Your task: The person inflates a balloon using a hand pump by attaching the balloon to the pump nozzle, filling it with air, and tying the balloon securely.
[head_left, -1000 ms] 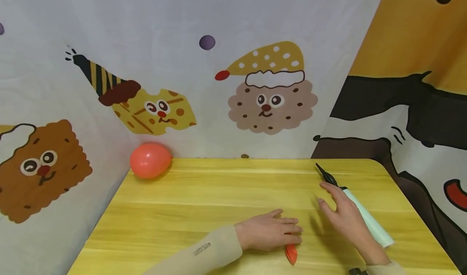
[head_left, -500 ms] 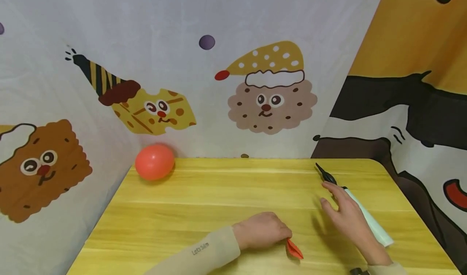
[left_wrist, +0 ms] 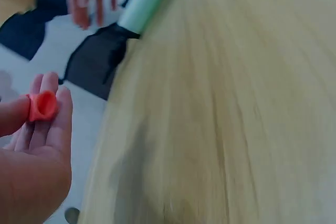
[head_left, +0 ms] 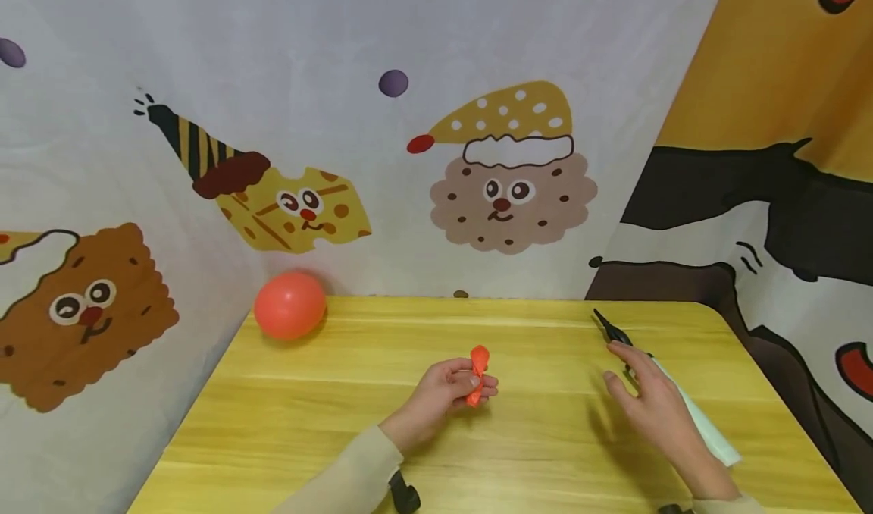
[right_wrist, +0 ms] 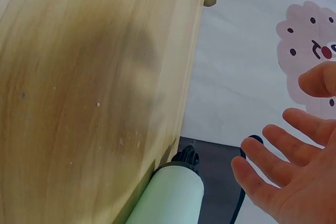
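My left hand [head_left: 439,393] pinches a limp orange-red balloon [head_left: 480,361] between thumb and fingers, palm turned up, above the middle of the table. In the left wrist view the balloon [left_wrist: 43,106] shows a round opening facing the camera. My right hand [head_left: 651,404], fingers spread and relaxed, hovers beside a hand pump with a mint-green barrel [head_left: 705,427] and black nozzle [head_left: 609,327]. The right wrist view shows that hand [right_wrist: 294,166] holding nothing, with the pump barrel [right_wrist: 170,195] below and to its left.
An inflated red balloon [head_left: 289,306] sits at the table's back left corner. The yellow wood-grain table [head_left: 382,332] meets a printed cloth backdrop [head_left: 327,59] along its back edge. Dark wrist devices [head_left: 405,493] are strapped at the sleeves.
My left hand has picked the limp balloon up off the table, moved it up and left, and turned palm up. The inflated balloon has shifted slightly right. My right hand has barely moved.
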{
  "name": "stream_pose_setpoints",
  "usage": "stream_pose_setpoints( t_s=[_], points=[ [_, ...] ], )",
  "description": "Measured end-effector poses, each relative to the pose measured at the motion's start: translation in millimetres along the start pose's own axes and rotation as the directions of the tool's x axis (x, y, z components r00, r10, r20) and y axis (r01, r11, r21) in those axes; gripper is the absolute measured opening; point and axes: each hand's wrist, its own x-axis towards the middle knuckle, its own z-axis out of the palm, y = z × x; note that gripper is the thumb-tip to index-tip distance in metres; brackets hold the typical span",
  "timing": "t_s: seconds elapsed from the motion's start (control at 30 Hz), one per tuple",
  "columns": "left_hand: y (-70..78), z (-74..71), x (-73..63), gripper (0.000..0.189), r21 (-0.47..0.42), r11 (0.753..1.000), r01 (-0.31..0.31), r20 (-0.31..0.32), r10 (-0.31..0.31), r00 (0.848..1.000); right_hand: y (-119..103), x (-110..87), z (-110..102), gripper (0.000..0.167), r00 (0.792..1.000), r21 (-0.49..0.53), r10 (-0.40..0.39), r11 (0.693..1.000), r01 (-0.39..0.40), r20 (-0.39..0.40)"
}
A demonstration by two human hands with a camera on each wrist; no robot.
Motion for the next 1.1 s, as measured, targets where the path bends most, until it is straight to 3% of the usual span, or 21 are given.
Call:
stream_pose_setpoints(
  t_s=[0.07, 0.17, 0.33, 0.57, 0.77, 0.93, 1.1],
  points=[
    [2.2, -5.1, -3.3, 0.042, -0.112, 0.994, 0.01, -0.034, -0.014, 0.999, 0.4, 0.4, -2.0, 0.048, 1.0, 0.001, 0.014, 1.0, -0.014, 0.012],
    [5.4, -12.7, -8.1, 0.048, -0.266, 0.964, 0.009, -0.056, -0.025, 0.998, 2.0, 0.1, -6.2, 0.049, 0.999, 0.003, 0.042, 0.999, -0.042, 0.03],
    [9.0, -27.9, -18.3, 0.048, -0.421, 0.907, -0.033, -0.128, -0.024, 0.992, 6.3, 2.3, -11.2, 0.053, 0.994, -0.023, 0.093, 0.995, -0.092, 0.057],
    [10.9, -43.7, -28.6, 0.049, -0.467, 0.877, -0.11, -0.263, -0.019, 0.965, 26.5, 3.8, -12.3, 0.056, 0.993, -0.176, 0.119, 0.977, -0.117, 0.002],
    [17.6, -48.4, -29.9, 0.049, -0.477, 0.863, -0.166, -0.349, -0.012, 0.937, 54.6, 3.3, -14.7, 0.076, 0.98, -0.308, 0.192, 0.936, -0.17, 0.043],
    [20.0, -39.0, -25.5, 0.05, -0.528, 0.824, -0.206, -0.376, -0.009, 0.927, 68.5, 2.5, -18.7, 0.092, 0.949, -0.353, 0.289, 0.907, -0.228, 0.129],
    [19.5, -32.0, -19.8, 0.048, -0.555, 0.803, -0.218, -0.389, -0.019, 0.921, 76.6, 0.7, -20.9, 0.098, 0.919, -0.359, 0.348, 0.895, -0.266, 0.186]
  ],
)
